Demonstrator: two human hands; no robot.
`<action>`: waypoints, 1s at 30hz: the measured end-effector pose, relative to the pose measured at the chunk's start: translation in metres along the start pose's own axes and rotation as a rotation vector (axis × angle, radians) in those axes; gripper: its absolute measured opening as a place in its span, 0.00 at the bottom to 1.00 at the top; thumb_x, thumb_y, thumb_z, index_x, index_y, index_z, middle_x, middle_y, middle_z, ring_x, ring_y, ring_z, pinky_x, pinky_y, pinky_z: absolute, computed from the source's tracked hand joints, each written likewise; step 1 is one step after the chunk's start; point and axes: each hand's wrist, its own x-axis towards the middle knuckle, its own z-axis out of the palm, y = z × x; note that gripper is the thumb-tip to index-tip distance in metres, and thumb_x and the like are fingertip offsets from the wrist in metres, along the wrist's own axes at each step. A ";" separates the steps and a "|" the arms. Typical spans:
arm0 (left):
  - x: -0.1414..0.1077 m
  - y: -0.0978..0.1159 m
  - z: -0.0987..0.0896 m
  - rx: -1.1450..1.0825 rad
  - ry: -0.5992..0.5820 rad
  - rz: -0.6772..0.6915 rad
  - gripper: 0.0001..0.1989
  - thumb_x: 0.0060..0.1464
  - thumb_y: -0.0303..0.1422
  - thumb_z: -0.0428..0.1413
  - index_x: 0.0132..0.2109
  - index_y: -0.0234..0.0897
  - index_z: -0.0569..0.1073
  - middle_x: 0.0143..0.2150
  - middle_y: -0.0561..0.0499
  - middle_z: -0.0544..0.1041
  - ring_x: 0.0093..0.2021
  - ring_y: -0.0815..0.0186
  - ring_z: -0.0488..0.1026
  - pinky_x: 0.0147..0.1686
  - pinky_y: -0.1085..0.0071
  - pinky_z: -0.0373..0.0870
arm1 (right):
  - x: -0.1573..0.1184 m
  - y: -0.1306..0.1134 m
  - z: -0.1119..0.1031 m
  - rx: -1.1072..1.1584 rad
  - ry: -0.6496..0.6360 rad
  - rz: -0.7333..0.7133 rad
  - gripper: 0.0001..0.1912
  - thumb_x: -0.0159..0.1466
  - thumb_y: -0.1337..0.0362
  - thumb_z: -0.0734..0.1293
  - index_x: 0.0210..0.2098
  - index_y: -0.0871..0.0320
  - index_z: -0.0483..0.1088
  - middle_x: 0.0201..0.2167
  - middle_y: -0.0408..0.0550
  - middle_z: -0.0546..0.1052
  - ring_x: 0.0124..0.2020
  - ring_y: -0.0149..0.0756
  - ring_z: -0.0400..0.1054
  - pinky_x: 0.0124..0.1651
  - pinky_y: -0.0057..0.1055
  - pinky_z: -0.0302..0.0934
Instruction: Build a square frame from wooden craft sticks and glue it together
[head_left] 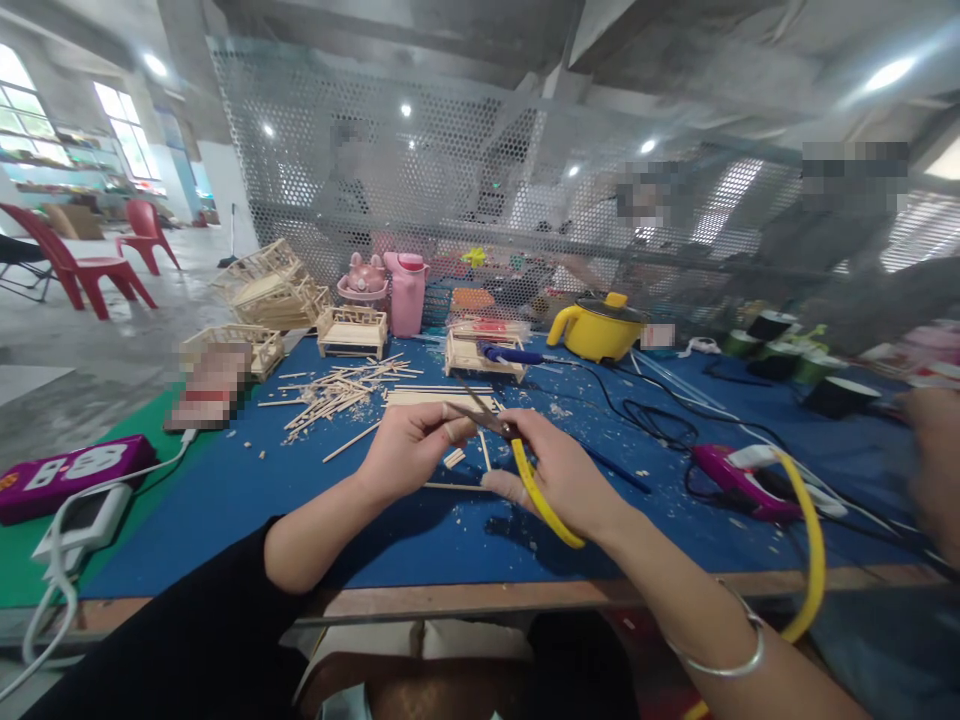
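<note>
My right hand (562,465) grips a pair of scissors (541,500) with yellow handles, its dark blades spread apart and pointing left. Close to the blades, my left hand (416,445) has thumb and fingers pinched together; what they hold is too small to make out. Below both hands lie thin wooden sticks (457,487) and a few short cut pieces (454,458). A row of sticks (435,397) is laid out just behind my hands. To the left is a loose heap of sticks (341,395) among shavings.
Small wooden frames (352,332) stand at the back left. A blue-handled tool (514,355) rests on another frame. Behind are a pink flask (407,295) and yellow pot (600,330). Power strips (75,475) and cables flank me. Another person's hand (934,460) shows at right.
</note>
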 end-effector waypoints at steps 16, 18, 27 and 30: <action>-0.002 0.003 -0.002 0.053 -0.028 0.097 0.09 0.52 0.34 0.55 0.36 0.37 0.79 0.35 0.50 0.80 0.34 0.66 0.76 0.35 0.74 0.71 | -0.004 -0.005 0.004 0.005 0.013 -0.084 0.31 0.54 0.46 0.67 0.50 0.57 0.61 0.44 0.54 0.70 0.44 0.45 0.66 0.46 0.41 0.61; -0.002 0.003 -0.003 0.050 -0.036 0.092 0.09 0.52 0.34 0.55 0.37 0.37 0.79 0.34 0.50 0.80 0.33 0.66 0.75 0.34 0.75 0.71 | -0.004 -0.005 0.005 -0.007 0.019 -0.084 0.31 0.54 0.45 0.67 0.50 0.57 0.62 0.43 0.54 0.70 0.43 0.45 0.66 0.46 0.40 0.61; -0.005 0.002 -0.002 0.019 -0.062 0.073 0.10 0.50 0.28 0.55 0.38 0.36 0.79 0.28 0.51 0.79 0.27 0.70 0.72 0.30 0.76 0.69 | -0.005 -0.004 0.009 -0.076 0.097 -0.089 0.29 0.56 0.43 0.64 0.46 0.60 0.65 0.37 0.55 0.73 0.39 0.45 0.67 0.43 0.40 0.62; -0.005 0.002 -0.001 0.060 -0.016 0.069 0.09 0.50 0.30 0.55 0.36 0.35 0.80 0.28 0.50 0.79 0.27 0.69 0.72 0.29 0.76 0.69 | -0.003 0.000 0.009 -0.100 0.100 -0.128 0.24 0.59 0.46 0.62 0.44 0.60 0.65 0.38 0.55 0.74 0.39 0.44 0.68 0.42 0.37 0.62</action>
